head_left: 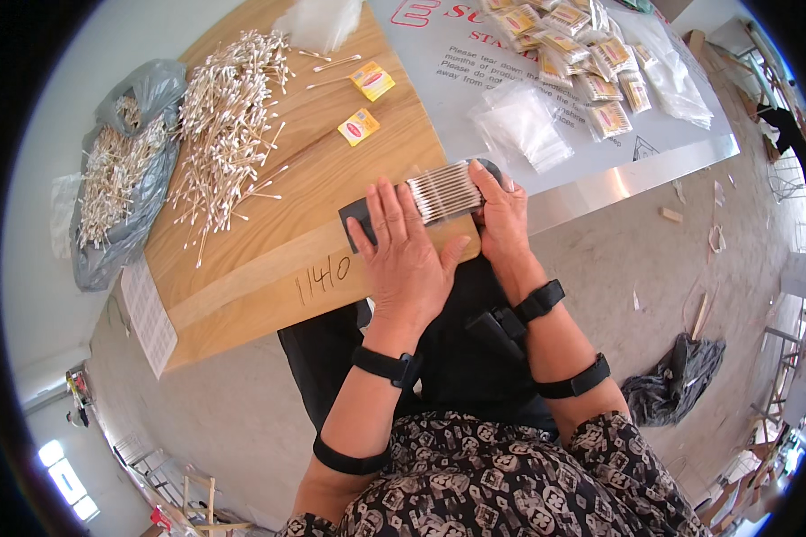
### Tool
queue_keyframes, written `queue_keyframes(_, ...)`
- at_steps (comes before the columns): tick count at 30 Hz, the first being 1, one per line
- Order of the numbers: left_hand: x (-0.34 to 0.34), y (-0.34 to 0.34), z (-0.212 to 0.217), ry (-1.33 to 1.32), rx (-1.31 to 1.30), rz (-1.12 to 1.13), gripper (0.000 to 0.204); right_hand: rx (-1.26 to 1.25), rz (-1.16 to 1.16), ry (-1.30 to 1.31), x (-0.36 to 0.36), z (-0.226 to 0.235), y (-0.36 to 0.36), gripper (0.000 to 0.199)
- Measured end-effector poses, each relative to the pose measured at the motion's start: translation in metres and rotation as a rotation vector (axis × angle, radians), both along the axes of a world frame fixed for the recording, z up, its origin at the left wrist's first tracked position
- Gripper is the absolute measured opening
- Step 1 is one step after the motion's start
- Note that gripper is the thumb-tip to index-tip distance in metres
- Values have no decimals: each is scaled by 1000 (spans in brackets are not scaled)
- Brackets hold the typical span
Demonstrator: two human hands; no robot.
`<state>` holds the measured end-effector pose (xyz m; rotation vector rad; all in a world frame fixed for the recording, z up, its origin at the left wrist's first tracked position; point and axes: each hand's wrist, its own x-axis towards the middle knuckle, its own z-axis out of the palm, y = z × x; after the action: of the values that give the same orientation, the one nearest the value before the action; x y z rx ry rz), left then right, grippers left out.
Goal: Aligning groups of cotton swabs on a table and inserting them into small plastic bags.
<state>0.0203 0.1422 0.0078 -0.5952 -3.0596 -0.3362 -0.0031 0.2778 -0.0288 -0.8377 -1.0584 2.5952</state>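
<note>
A neat row of cotton swabs (443, 193) lies side by side on a dark grey strip-like holder (355, 215) at the near edge of the wooden table. My left hand (405, 259) rests flat over the holder's left part, fingers stretched and fingertips at the swabs' left ends. Around the right end my right hand (503, 217) is closed, its thumb on top beside the swabs and its other fingers mostly hidden. Beyond the holder lie two small yellow-and-white cards (372, 80). To the left spreads a big heap of loose cotton swabs (233, 116).
A grey plastic bag (143, 206) full of swabs sits at the table's left edge. On the silvery sheet at right are clear plastic bags (524, 125) and a pile of packed swabs (591, 54). A printed paper (148, 309) hangs off the wooden table (242, 295).
</note>
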Motion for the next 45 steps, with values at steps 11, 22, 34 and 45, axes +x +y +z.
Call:
queue_keyframes(11, -96, -38, -1, 125, 441, 103, 45, 39, 72, 22, 8, -2, 10, 18)
queue_keyframes(22, -180, -44, 2, -237, 402, 322, 30, 17, 91, -7, 6, -6, 8, 22)
queue_keyframes(34, -164, -62, 17, -352, 726, 354, 7, -9, 145, 8, 7, -17, 13, 21)
queue_keyframes(45, -87, -20, 31, -519, 825, 275, 6, -4, 71, -7, 5, -6, 6, 16)
